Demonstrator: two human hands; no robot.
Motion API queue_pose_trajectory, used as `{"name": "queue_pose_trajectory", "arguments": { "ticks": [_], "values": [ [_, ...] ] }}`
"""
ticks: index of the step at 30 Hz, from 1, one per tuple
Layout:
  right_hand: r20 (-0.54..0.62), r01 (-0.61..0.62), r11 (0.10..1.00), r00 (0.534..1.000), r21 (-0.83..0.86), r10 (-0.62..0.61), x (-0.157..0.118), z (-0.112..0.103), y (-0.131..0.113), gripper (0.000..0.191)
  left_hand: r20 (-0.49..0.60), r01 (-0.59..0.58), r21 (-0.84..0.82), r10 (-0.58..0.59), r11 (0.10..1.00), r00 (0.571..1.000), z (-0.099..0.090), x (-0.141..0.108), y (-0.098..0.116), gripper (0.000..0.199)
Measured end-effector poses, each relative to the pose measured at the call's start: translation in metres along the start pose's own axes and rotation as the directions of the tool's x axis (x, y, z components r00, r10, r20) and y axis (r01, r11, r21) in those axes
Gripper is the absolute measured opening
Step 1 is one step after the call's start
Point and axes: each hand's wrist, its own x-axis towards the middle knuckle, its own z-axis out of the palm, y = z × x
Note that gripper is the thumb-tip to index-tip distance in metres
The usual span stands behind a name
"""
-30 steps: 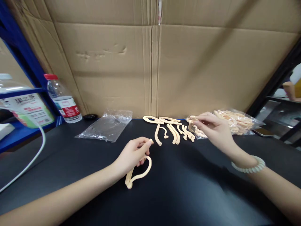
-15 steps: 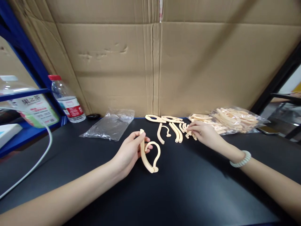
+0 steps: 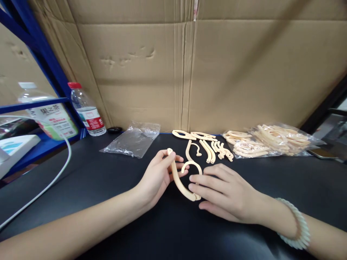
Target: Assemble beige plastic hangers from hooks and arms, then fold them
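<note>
My left hand (image 3: 159, 177) pinches the upper end of a curved cream plastic hanger arm (image 3: 180, 185) between thumb and fingers. A hanger hook (image 3: 193, 163) of the same colour joins the arm's lower end and curls back toward my left fingertips. Over the hook's right side lie the bent fingers of my right hand (image 3: 225, 193), which hide part of it and the joint. Whether something small sits between those fingers and the thumb is hidden.
Behind my hands lie two flat hanger pieces (image 3: 184, 134), loose arms (image 3: 208, 151) and small hooks (image 3: 222, 150). Bagged hanger parts (image 3: 279, 139) are at the back right. An empty plastic bag (image 3: 132, 139), a red-capped bottle (image 3: 88, 112) and a white cable (image 3: 61, 169) are leftward.
My right hand has come from the small hooks at the back to the hook at the arm's lower end. My left hand keeps its hold on the arm. The view has shifted slightly.
</note>
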Motion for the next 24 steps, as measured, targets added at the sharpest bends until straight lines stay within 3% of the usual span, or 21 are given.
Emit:
{"name": "queue_pose_trajectory", "arguments": {
  "ticks": [5, 7, 9, 11, 14, 16, 18, 20, 24],
  "values": [
    [0.018, -0.053, 0.998, 0.998, 0.029, 0.052, -0.005, 0.005, 0.01, 0.022, 0.059, -0.034, 0.08, 0.029, 0.996, 0.998, 0.001, -0.002, -0.002, 0.009],
    [0.013, -0.101, 0.994, 0.995, 0.046, 0.101, -0.007, 0.005, 0.015, 0.021, 0.101, -0.13, 0.219, 0.11, 0.967, 0.989, -0.004, 0.001, -0.006, 0.011],
    [-0.007, -0.152, 0.987, 0.988, 0.044, 0.153, -0.01, 0.005, 0.018, 0.019, 0.179, -0.301, 0.42, 0.248, 0.856, 0.952, -0.012, 0.004, -0.01, 0.03],
    [-0.036, -0.204, 0.978, 0.978, 0.052, 0.206, -0.012, 0.006, 0.018, 0.016, 0.314, -0.514, 0.61, 0.412, 0.603, 0.856, -0.018, 0.005, -0.014, 0.053],
    [-0.069, -0.261, 0.961, 0.961, 0.09, 0.268, -0.013, 0.008, 0.017, 0.016, 0.577, -0.714, 0.699, 0.551, 0.049, 0.603, -0.023, 0.004, -0.014, 0.071],
    [-0.073, -0.275, 0.956, 0.956, 0.098, 0.283, -0.012, 0.009, 0.016, 0.016, 0.764, -0.754, 0.597, 0.482, -0.276, 0.429, -0.022, 0.002, -0.012, 0.058],
    [-0.061, -0.274, 0.958, 0.958, 0.086, 0.28, -0.011, 0.01, 0.014, 0.015, 0.881, -0.774, 0.454, 0.354, -0.441, 0.315, -0.019, 0.0, -0.012, 0.031],
    [-0.043, -0.262, 0.963, 0.963, 0.065, 0.265, -0.01, 0.011, 0.012, 0.017, 0.914, -0.784, 0.395, 0.295, -0.48, 0.28, -0.017, -0.002, -0.013, 0.013],
    [-0.027, -0.221, 0.975, 0.975, 0.035, 0.222, -0.008, 0.01, 0.007, 0.023, 0.917, -0.777, 0.396, 0.255, -0.49, 0.306, -0.015, -0.001, -0.016, 0.016]
  ]
}}
